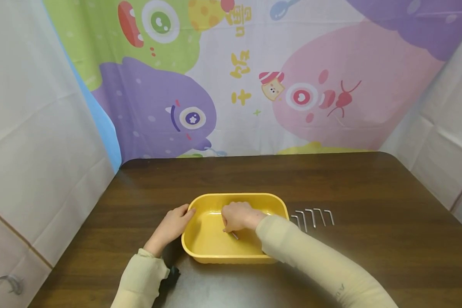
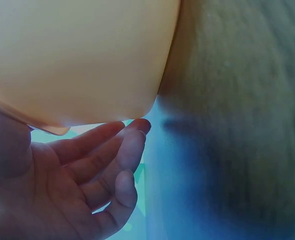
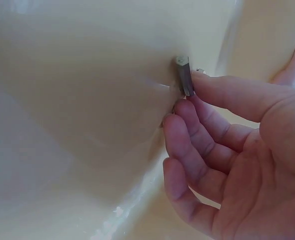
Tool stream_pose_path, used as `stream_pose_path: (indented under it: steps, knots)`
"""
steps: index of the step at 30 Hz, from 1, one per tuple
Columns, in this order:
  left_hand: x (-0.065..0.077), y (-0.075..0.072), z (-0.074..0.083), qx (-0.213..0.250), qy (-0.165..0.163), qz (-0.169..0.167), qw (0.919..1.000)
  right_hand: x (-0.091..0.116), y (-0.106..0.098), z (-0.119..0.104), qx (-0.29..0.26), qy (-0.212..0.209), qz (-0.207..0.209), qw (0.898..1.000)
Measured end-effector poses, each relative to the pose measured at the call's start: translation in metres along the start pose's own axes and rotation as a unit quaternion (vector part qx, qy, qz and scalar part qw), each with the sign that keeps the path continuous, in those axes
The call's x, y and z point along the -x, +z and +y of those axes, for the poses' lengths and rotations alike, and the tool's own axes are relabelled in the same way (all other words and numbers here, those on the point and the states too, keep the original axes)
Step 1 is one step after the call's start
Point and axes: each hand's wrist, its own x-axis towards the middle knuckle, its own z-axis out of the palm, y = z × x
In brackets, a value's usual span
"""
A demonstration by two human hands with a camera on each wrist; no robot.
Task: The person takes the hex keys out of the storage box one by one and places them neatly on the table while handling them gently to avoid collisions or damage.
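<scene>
A yellow plastic basin (image 1: 205,244) stands on the table. My left hand (image 1: 172,223) holds its left rim, with the thumb over the edge; in the left wrist view the fingers (image 2: 95,182) lie against the outer wall. Inside the basin, my right hand (image 1: 238,216) pinches a metal hex key (image 1: 234,235) close to the bottom. The right wrist view shows one six-sided end of that hex key (image 3: 184,75) sticking out past the thumb and fingertips; much of the rest is hidden. To the right of the basin, several silver hex keys (image 1: 313,218) lie in a row.
The dark wooden table (image 1: 150,184) reaches back to a cloth (image 1: 246,128) printed with cartoon monsters. Pale panels stand on the left (image 1: 34,141) and right (image 1: 442,141). A small dark object (image 1: 173,276) is beside the left wrist.
</scene>
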Motion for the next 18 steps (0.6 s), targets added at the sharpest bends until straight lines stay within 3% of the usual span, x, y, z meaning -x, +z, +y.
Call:
stream_pose_path:
  steps: [18]
  knots:
    - [0.0011, -0.0012, -0.0006, 0.001, 0.002, -0.005, 1.0, 0.0017, -0.0009, -0.0008, 0.017, 0.002, 0.003, 1.0]
